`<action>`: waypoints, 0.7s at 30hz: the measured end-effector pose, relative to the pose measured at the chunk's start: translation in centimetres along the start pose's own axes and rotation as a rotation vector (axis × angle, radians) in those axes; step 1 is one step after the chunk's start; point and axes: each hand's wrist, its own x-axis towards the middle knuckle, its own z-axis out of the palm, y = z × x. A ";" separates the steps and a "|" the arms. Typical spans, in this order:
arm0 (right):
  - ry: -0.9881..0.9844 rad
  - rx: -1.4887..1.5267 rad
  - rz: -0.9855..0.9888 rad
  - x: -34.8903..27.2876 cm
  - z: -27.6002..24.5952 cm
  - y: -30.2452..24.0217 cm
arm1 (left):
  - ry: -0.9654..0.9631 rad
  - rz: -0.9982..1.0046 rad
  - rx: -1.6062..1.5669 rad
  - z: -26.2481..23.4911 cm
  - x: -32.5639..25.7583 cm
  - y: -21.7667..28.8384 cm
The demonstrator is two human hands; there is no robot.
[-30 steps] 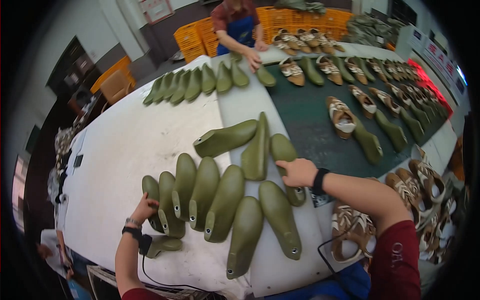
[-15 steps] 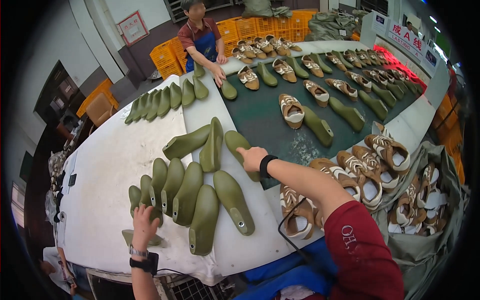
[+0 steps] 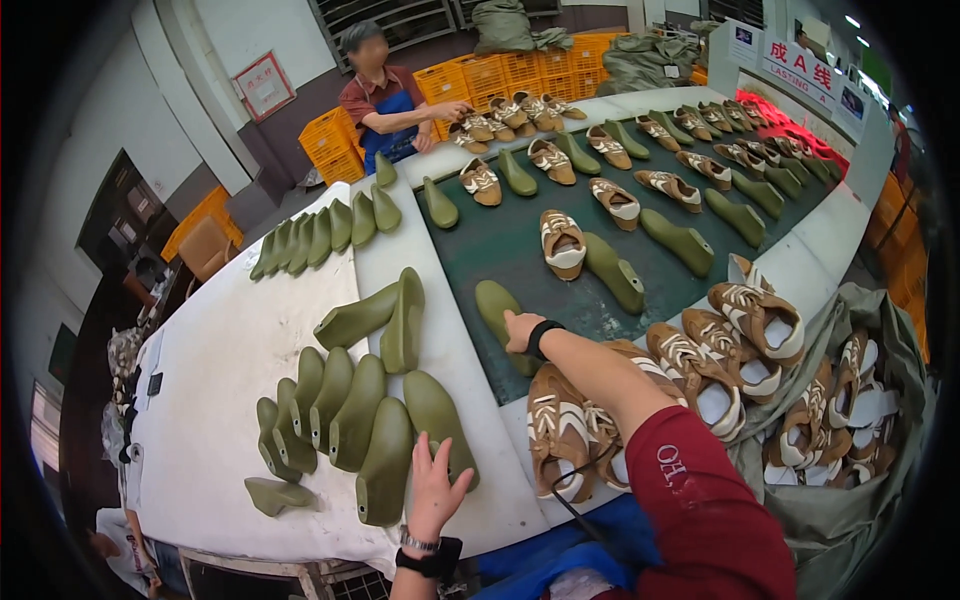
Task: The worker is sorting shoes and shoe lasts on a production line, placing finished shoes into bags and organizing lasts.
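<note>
On the near left edge of the dark green surface lies an olive shoe last. My right hand, coming in from the right, has its fingers closed on this last near its lower end. My left hand is open, fingers spread, by the lower end of another shoe last on the white tabletop; whether it touches that last I cannot tell. Several more shoe lasts stand and lie just left of it. Close to my right forearm, brown sneakers with white stripes sit in a row.
Sneakers and lasts alternate on the green surface. Further lasts line the far left of the white tabletop. A co-worker reaches over sneakers at the far edge. At right, a grey-green sack holds sneakers; orange crates stand behind.
My right hand has shifted its last onto the green surface. My left hand has moved right, toward another last. The co-worker's hand has left a last and gone to the far sneakers.
</note>
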 end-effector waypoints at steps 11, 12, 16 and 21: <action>0.341 0.010 -0.644 -17.5 -11.3 -2.8 | 0.299 -0.056 -0.009 5.4 1.0 -2.2; 0.308 0.069 -0.681 -20.6 -12.5 -3.7 | 0.321 -0.051 0.010 5.3 0.7 -2.7; 0.146 0.086 -0.726 -27.7 -10.7 -2.3 | 0.361 -0.059 0.033 5.3 0.9 -2.5; -0.014 -0.013 -0.733 -34.0 0.2 -0.7 | 0.356 -0.061 0.034 5.6 1.3 -0.9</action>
